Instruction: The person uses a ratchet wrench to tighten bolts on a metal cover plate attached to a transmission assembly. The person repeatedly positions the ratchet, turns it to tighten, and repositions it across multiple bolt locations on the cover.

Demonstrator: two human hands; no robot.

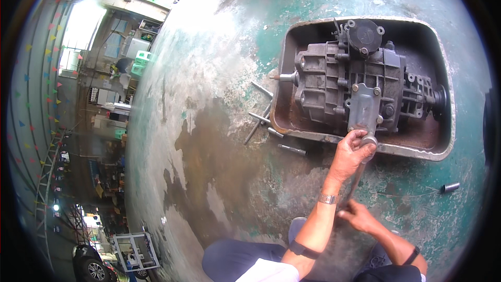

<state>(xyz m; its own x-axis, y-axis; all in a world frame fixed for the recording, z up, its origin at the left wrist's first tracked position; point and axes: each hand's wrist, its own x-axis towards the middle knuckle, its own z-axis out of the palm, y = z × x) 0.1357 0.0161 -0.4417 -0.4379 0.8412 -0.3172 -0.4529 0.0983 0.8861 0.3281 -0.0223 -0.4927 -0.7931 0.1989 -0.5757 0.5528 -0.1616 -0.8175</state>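
Note:
A grey metal gearbox [323,78] lies in a dark rectangular metal tray [449,125] on the floor. My left hand [347,157], with a watch on its wrist, closes round the head of a ratchet wrench [357,180] at the gearbox's near side. The wrench head is beside the near end of a bolted grey cover plate [364,105]; the fastener under it is hidden. Lower down, my right hand [360,217] closes on the handle's near end, its fingers partly hidden. A round dark cap [365,36] stands on the gearbox's far side.
Several loose metal bars and sockets, including a short rod [293,150], lie left of the tray. A socket-like cylinder [450,187] lies at the right. Brown stains mark the worn green floor [209,141]. A wheeled frame [135,253] and a vehicle wheel [96,270] stand at far left.

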